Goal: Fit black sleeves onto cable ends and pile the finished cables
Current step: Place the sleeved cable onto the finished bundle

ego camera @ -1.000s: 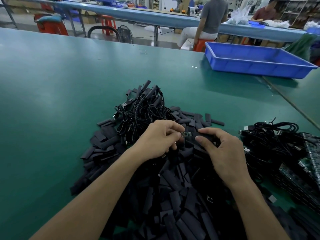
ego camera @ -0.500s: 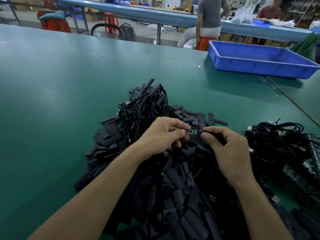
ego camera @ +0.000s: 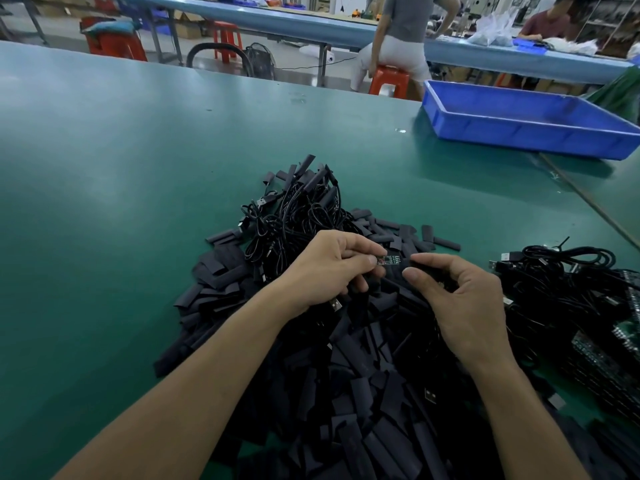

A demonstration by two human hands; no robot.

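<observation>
above the heap of loose sleeves (ego camera: 346,393) the left hand (ego camera: 332,268) pinches a small circuit board (ego camera: 390,260) on a cable end between thumb and forefinger. the right hand (ego camera: 460,299) pinches a black sleeve (ego camera: 424,268), held just beside the board's free end. behind the hands a pile of cables (ego camera: 298,216) lies on the green table (ego camera: 121,202); more cables (ego camera: 561,282) lie at the right, with a blue tray (ego camera: 519,133) farther back.

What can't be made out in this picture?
Head view:
Sleeve in the right hand: mostly hidden by its fingers, black against the black pile.
Small board pinched by the left hand: markings too small to read.
Green boards: cut off by the right edge.
</observation>
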